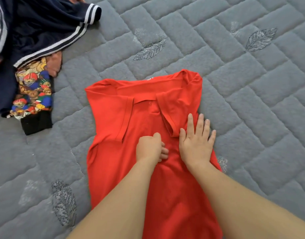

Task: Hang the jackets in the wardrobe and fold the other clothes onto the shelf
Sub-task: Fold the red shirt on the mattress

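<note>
While the red polo shirt lies flat on the grey quilted mattress, both of the person's hands are on its middle. Its long axis runs from the near edge of the view away toward the far side, with the collar end pointing away from the person and the hem end running out of sight under the forearms. Both short sleeves are folded inward over the chest.

The right hand presses down flat with its fingers straight and spread, close to the shirt's right edge, just beside the folded-in sleeve. The left hand has its fingers curled under, bunching the red cloth.

Well apart at the far left lie a navy garment with white stripes and, partly beneath it, a teddy-bear print garment.
</note>
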Tool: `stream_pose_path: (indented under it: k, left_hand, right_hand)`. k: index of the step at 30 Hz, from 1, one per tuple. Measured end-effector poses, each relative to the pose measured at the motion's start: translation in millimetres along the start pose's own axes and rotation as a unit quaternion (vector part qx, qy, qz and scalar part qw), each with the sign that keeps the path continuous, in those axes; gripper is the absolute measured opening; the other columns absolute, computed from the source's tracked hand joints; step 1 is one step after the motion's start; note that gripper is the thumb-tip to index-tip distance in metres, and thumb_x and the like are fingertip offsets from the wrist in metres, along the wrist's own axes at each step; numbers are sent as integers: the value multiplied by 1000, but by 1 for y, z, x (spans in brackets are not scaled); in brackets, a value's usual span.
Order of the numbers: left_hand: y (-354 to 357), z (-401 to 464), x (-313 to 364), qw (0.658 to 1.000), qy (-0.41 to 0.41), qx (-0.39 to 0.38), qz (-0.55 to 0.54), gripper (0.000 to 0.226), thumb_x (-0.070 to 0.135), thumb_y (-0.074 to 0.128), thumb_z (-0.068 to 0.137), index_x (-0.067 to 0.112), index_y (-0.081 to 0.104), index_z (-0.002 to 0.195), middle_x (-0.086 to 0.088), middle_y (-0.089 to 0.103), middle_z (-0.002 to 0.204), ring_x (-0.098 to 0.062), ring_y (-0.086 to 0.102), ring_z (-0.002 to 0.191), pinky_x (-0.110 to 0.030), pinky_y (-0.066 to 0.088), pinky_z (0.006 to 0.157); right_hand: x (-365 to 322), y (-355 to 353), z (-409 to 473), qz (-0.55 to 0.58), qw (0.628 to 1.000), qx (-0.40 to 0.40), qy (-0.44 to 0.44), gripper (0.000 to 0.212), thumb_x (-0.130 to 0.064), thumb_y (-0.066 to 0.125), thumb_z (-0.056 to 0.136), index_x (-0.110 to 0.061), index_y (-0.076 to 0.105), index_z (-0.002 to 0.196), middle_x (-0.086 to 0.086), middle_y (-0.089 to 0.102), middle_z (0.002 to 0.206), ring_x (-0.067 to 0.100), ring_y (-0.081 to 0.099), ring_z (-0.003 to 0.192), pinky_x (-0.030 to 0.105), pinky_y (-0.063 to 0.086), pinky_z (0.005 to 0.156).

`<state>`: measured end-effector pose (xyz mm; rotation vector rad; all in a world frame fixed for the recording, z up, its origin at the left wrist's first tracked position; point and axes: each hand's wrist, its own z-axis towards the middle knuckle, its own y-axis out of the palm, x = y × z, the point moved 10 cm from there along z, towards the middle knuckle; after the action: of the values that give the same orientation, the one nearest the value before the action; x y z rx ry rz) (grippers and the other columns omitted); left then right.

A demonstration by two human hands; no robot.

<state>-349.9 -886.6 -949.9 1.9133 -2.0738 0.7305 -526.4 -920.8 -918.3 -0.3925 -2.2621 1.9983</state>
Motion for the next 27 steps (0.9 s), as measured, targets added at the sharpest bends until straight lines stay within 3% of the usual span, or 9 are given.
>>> stream_pose_path:
  k: [3,7,12,16,19,21,23,25,27]
  left_hand:
    - [-49,-15,-11,984,50,89,147,39,31,43,85,6,68,71,-7,72,60,-26,72,64,-40,59,75]
    - [-102,-46,-25,893,92,248,364,33,37,52,84,11,65,101,-15,69,105,-36,62,104,-42,50,86]
    - [-164,-74,-98,883,-64,375,276,105,70,77,60,15,31,136,-19,36,138,-37,36,128,-54,38,99]
    - [-167,-63,-152,934,-164,284,144,105,63,86,53,4,43,128,-24,57,130,-40,55,121,-48,44,103]
    - [-144,-63,-154,959,-149,151,188,62,45,80,58,7,67,105,-14,70,107,-31,66,102,-41,51,97]
    - [-133,-67,-144,964,-127,95,215,29,26,76,69,9,67,90,-8,69,84,-25,66,78,-31,55,74]
    - [-129,-62,-122,990,-81,66,98,23,14,74,77,7,68,97,-7,66,75,-22,63,66,-26,50,58]
    - [-144,-58,-89,994,-18,91,-65,39,21,76,81,7,63,116,-12,69,97,-27,67,88,-37,57,79]
    - [-158,-59,-68,984,14,89,-152,48,34,77,83,11,60,121,-11,69,110,-28,66,101,-41,55,88]
  right_hand:
    - [5,3,-31,-14,999,-27,24,65,-47,45,98,-30,21,156,14,20,162,40,27,143,64,24,109]
    - [23,-8,-53,-24,994,-35,104,81,-64,46,91,-26,16,157,18,36,145,36,42,122,54,36,96]
    - [50,-5,-82,104,952,-114,263,93,-65,68,77,-9,27,140,19,48,132,37,51,120,48,45,92]
    - [48,8,-106,121,911,-297,261,76,-60,68,80,-5,49,129,16,59,132,33,57,123,41,45,100]
    - [31,11,-134,43,852,-494,166,66,-48,69,87,-6,54,135,12,55,139,29,55,126,37,46,97]
    - [21,9,-162,53,782,-594,184,51,-36,64,93,-5,53,133,15,59,134,31,59,120,40,49,88]
    - [9,10,-159,207,759,-558,262,33,-24,62,95,-5,59,121,16,70,108,31,70,93,42,56,82]
    - [10,7,-131,363,765,-415,332,25,-17,63,92,-7,60,115,14,68,89,24,65,62,36,56,61]
    - [21,1,-113,440,758,-301,376,33,-19,66,88,-8,59,119,13,66,96,24,62,67,38,54,64]
